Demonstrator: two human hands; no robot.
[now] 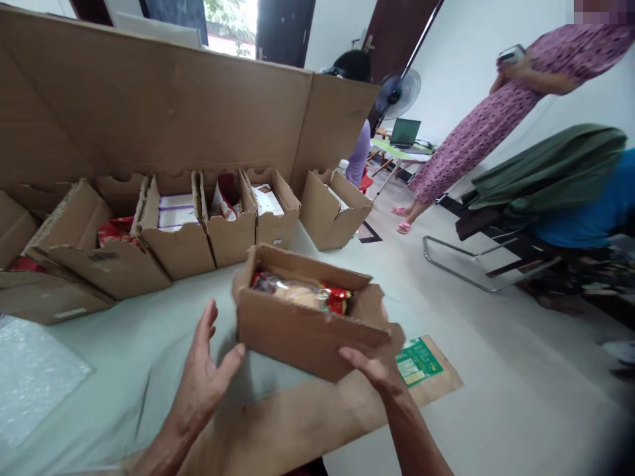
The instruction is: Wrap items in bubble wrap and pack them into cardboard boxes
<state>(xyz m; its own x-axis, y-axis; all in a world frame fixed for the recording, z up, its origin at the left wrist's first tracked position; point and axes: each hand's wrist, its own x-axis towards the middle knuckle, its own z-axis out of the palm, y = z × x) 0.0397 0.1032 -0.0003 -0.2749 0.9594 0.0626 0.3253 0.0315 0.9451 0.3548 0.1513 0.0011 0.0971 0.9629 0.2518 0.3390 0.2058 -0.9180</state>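
A narrow open-topped cardboard box (302,334) is tilted in front of me, above the covered table. Inside it lie wrapped snack packets (300,294), one clear with something pale brown in it and one red. My right hand (372,370) grips the box at its near right end, the thumb on the front wall and the other fingers hidden behind. My left hand (208,370) is off the box at its left, holding nothing, with thumb and fingers spread apart. Under the box lies a brown paper sheet or bag (278,416) with a green label (419,360).
Several similar cardboard boxes (181,254) with packets stand in a row before a tall cardboard panel (198,112). Bubble wrap (40,377) lies at the left. Beyond the table's right side are a metal-legged chair (461,268), a standing person (481,132) and a fan (397,96).
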